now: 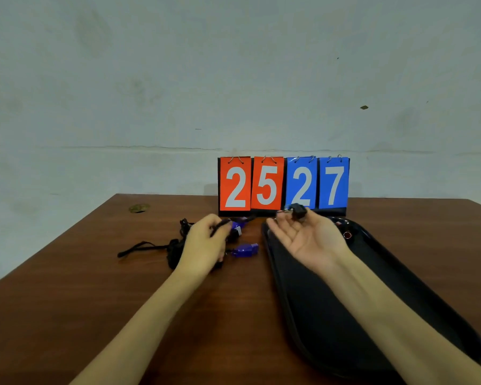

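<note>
The right hand (306, 240) lies palm-up over the open case (320, 307), its fingers pinching a black whistle (297, 211) at their tips. Best to lower it gently in. The left hand (206, 245) grips a cord (220, 225) on the desk (95, 273) and should keep it untangled.

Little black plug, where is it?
Head view: the right hand pinches the little black plug right of centre, before the blue 2 card; the left hand grips a black cord.

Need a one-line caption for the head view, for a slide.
Left hand grips black cables on the table; right hand pinches a black adapter over a black case.
</note>
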`<act>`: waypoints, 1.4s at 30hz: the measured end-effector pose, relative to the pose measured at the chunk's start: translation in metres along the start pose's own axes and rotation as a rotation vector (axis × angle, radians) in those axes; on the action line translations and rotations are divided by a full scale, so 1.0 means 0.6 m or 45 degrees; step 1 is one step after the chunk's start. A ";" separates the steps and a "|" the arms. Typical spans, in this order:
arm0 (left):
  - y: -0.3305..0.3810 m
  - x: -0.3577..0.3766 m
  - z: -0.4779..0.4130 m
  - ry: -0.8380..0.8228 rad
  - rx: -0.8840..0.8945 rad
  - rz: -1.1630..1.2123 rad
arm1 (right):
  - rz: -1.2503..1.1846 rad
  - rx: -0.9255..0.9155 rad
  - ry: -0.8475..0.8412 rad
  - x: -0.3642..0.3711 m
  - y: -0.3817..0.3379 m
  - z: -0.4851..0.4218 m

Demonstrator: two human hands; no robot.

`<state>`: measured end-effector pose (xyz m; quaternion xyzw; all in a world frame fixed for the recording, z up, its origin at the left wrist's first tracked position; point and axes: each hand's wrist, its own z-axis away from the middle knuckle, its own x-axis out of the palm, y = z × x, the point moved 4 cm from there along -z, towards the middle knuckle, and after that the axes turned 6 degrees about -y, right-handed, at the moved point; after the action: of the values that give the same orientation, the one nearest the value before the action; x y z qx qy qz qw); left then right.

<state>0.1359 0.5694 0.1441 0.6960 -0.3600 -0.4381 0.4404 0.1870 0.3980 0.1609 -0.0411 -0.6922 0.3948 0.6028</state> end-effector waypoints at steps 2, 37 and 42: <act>-0.011 -0.021 -0.008 0.123 -0.123 0.195 | -0.087 -0.036 0.051 -0.015 -0.018 0.000; 0.007 0.008 0.015 0.165 0.139 -0.532 | 0.874 0.076 -0.203 -0.056 -0.056 0.009; 0.018 0.098 0.049 -0.375 -0.033 0.613 | 1.436 -0.198 -0.375 -0.001 -0.005 0.042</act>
<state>0.1285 0.5047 0.1305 0.5137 -0.5695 -0.4219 0.4836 0.1663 0.3832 0.1631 -0.3917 -0.6668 0.6041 0.1925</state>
